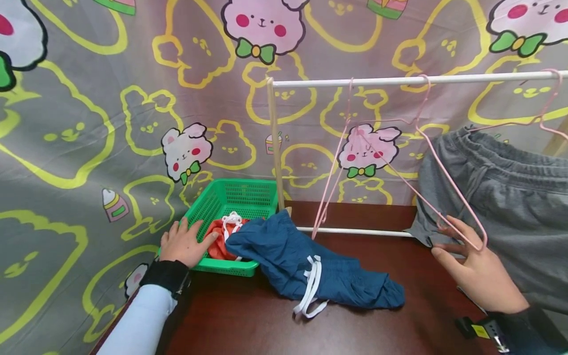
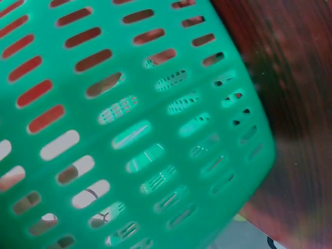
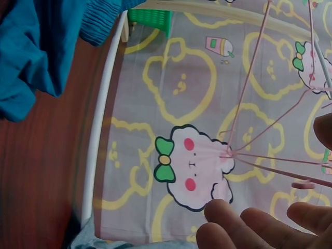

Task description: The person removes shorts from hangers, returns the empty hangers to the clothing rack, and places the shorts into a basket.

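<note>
At the left side of a green plastic basket (image 1: 248, 190), my left hand (image 1: 184, 244) rests on the rim with fingers extended and thumb reaching inward. An orange garment (image 1: 217, 241) with a white cord lies inside, beside that thumb. The basket wall (image 2: 88, 135) fills most of the left wrist view. Blue shorts (image 1: 288, 251) with a white drawstring (image 1: 312, 281) drape from the basket's right edge onto the table. My right hand (image 1: 481, 266) is by the lower corner of a pink hanger (image 1: 448, 178), fingers spread and holding nothing. In the right wrist view, its fingers (image 3: 259, 225) look loosely extended.
A rack with a white top rail (image 1: 377, 80) and a wooden post (image 1: 274, 143) stands on the dark table (image 1: 230, 315). Another pink hanger (image 1: 330, 182) hangs left. Grey shorts (image 1: 510, 197) hang at the right. Behind is a patterned cloth (image 1: 102, 113).
</note>
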A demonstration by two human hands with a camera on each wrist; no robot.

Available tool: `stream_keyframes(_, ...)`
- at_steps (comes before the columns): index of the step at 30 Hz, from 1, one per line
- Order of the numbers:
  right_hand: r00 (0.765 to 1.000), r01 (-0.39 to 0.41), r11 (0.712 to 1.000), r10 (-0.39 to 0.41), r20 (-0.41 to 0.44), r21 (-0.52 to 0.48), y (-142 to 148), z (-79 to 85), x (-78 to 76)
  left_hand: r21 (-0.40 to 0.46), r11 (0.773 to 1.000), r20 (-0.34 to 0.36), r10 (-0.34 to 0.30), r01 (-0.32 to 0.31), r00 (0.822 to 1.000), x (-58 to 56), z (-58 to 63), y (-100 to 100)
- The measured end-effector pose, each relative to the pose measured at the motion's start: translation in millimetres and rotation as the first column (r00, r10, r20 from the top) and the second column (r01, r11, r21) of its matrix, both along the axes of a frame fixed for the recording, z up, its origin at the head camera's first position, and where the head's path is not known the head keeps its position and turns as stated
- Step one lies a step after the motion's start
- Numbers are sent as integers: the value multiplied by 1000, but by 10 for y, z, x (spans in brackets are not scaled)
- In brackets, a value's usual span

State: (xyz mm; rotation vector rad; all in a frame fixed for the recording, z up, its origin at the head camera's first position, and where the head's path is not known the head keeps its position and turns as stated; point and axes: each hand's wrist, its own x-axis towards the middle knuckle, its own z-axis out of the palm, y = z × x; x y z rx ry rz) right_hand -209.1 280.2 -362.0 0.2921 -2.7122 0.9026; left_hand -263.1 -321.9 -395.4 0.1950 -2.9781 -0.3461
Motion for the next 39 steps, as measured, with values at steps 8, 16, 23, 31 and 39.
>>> stream_keyframes(8, 998, -24, 1000, 24, 62, -4, -24, -95, 1, -35, 999, 0, 15, -15, 1000, 1, -18, 34)
stream_keyframes(16, 984, -100, 995, 97, 147, 11, -352, -173, -50, -23, 1000, -9, 16, -16, 1000, -25, -63, 29)
stream_keyframes(23, 962, -257, 965, 250, 111, 57, -740, -305, -130, -25, 1000, -17, 18, -18, 1000, -17, -57, 8)
stream_keyframes(31, 925, -347, 929, 316, 209, 132, -1251, -367, -226, -27, 999, -17, 26, -27, 999, -6, -63, -3)
stream_keyframes(39, 901, -427, 877, 391, 186, 222, -1702, -449, -301, -19, 999, -19, 26, -27, 999, 16, -38, -10)
